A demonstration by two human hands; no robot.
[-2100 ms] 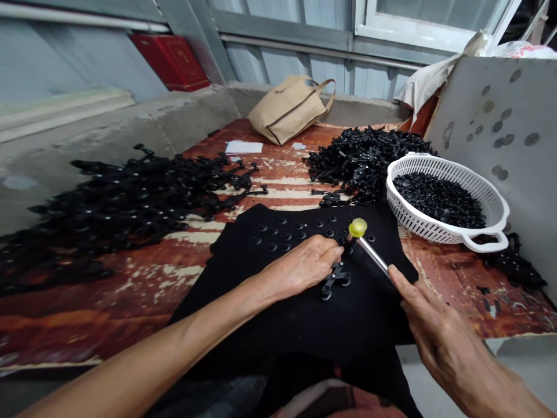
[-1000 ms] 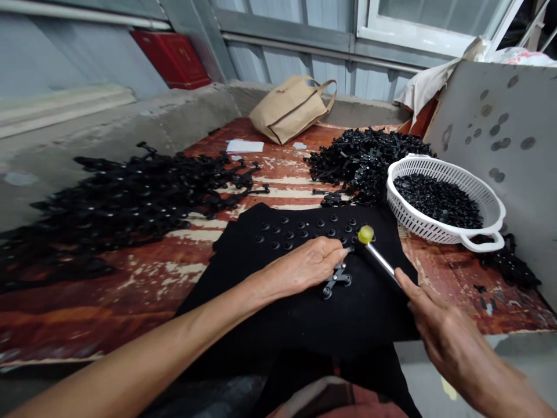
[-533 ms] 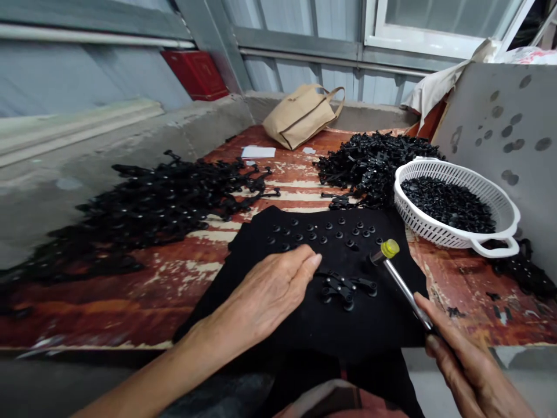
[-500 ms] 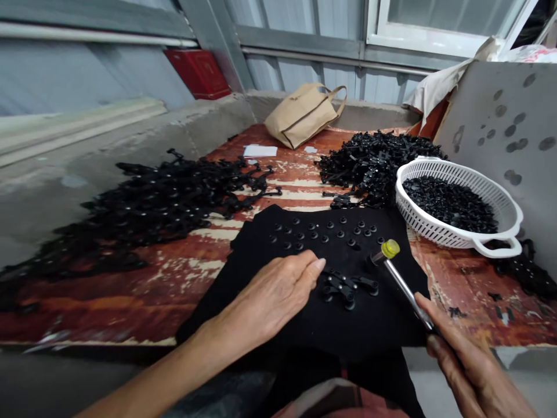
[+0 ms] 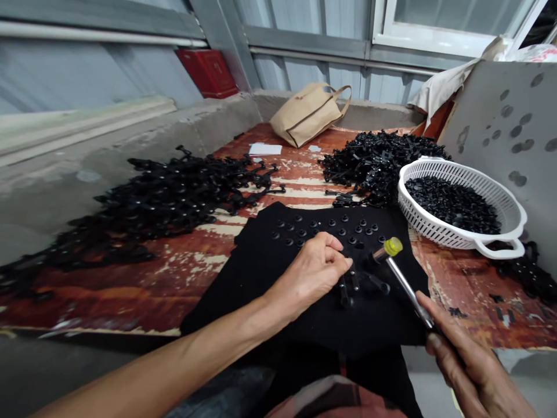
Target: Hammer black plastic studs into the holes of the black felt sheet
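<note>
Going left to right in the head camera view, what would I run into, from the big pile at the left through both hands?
Pile of black parts → left hand → yellow-capped hammer head → right hand.

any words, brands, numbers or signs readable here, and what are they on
No text can be read.
Red box: small mark, too blurred to read.
White plastic at top right: red print, too blurred to read.
Hammer: no lettering shows.
</note>
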